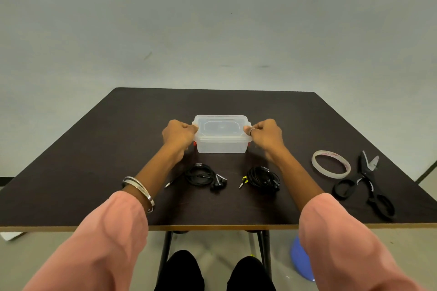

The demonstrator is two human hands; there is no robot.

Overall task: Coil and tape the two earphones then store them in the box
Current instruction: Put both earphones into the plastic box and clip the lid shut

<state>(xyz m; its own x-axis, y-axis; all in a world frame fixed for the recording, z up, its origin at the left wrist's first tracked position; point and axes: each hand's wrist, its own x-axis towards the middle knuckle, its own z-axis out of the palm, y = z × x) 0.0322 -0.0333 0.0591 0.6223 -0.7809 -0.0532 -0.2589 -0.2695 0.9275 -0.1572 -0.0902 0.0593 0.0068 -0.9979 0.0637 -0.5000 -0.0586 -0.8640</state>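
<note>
Left hand [178, 133] and right hand [266, 133] clenched on opposite ends of the lidded box [221, 134]. Both coiled earphones [203, 176] [262, 178] just nearer than the fingers. Could tip or skid if one latch releases first.

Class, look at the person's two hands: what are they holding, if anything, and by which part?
Both hold the box: the left hand grips its left end and the right hand its right end, at the lid's rim.
</note>
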